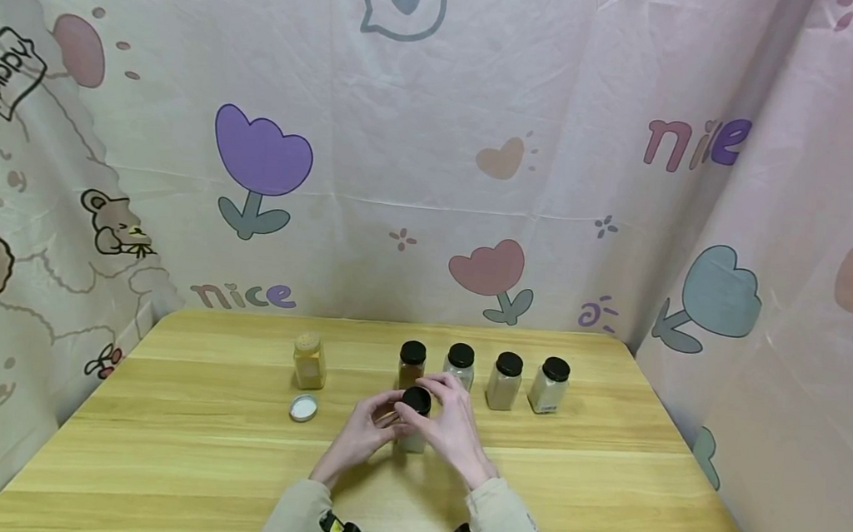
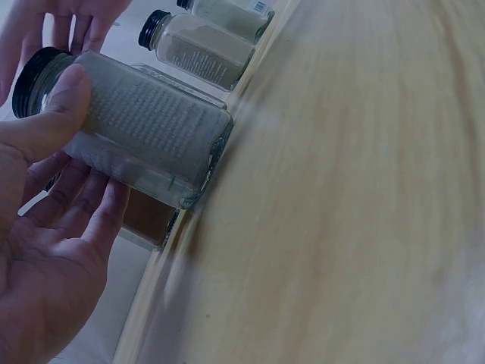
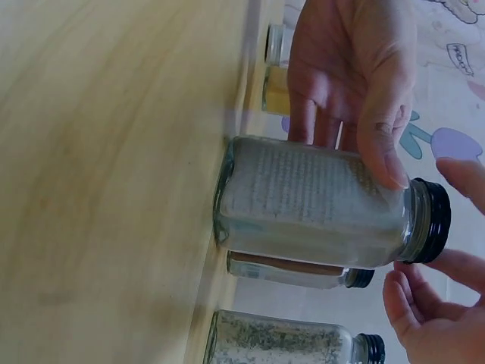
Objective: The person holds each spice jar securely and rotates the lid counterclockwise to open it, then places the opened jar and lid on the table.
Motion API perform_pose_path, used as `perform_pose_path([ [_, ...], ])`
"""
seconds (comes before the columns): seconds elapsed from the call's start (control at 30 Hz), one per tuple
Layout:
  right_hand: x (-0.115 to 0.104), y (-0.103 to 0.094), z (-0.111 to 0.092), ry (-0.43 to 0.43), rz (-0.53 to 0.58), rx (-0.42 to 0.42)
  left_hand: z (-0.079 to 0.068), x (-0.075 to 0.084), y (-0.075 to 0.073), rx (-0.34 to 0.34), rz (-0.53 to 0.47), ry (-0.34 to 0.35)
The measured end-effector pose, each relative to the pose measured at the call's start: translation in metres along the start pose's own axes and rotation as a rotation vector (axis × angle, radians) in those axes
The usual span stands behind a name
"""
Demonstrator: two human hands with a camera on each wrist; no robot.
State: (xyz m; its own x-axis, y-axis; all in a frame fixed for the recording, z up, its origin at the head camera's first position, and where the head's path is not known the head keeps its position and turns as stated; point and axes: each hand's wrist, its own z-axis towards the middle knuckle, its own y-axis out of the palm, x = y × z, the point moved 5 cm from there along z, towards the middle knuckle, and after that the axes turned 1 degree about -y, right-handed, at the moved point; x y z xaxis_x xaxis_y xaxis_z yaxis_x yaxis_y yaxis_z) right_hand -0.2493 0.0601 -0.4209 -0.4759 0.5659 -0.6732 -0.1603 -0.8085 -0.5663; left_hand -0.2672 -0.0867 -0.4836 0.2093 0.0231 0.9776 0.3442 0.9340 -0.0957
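Observation:
A square glass jar with pale contents (image 1: 412, 443) and a black lid (image 1: 416, 400) stands upright near the middle of the wooden table. My left hand (image 1: 366, 435) grips its body, thumb on the near face and fingers behind, as the left wrist view shows. Raised printing covers the jar's face (image 3: 303, 189). My right hand (image 1: 451, 427) is around the black lid, with thumb and fingers on different sides of its rim. Part of the jar is hidden by both hands in the head view.
Behind stand a brown-filled jar (image 1: 412, 365), a jar with green flakes (image 3: 280, 345) and two pale jars (image 1: 503, 385) (image 1: 549, 388), all black-lidded. At left, an uncapped yellow jar (image 1: 309, 365) is behind a loose lid (image 1: 303, 407). Printed curtains (image 1: 404, 172) surround the table (image 1: 194, 448).

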Motion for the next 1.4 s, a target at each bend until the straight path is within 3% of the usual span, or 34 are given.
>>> perform_pose_path([
  [0.3, -0.0012, -0.0015, -0.0015, 0.019, -0.038, 0.026, -0.0004, 0.0, -0.0004, 0.002, 0.003, 0.013],
  [0.53, -0.0059, -0.0006, -0.0009, -0.038, -0.027, -0.014, -0.0008, 0.0006, -0.0005, -0.026, 0.005, 0.052],
  [0.77, -0.006, 0.0007, 0.0001, -0.057, 0.026, -0.048, -0.0004, 0.0002, -0.0007, -0.017, 0.011, 0.032],
  [1.0, -0.0056, -0.0008, -0.0004, -0.03, 0.003, -0.005, 0.0003, -0.0004, -0.0008, 0.007, 0.006, -0.002],
  [1.2, -0.0042, -0.0012, -0.0003, -0.026, -0.019, 0.032, 0.0003, -0.0006, -0.0001, -0.005, -0.004, 0.021],
  [1.4, -0.0058, -0.001, 0.0009, -0.057, -0.005, 0.01, 0.0, -0.0001, -0.0007, -0.013, 0.005, 0.04],
])
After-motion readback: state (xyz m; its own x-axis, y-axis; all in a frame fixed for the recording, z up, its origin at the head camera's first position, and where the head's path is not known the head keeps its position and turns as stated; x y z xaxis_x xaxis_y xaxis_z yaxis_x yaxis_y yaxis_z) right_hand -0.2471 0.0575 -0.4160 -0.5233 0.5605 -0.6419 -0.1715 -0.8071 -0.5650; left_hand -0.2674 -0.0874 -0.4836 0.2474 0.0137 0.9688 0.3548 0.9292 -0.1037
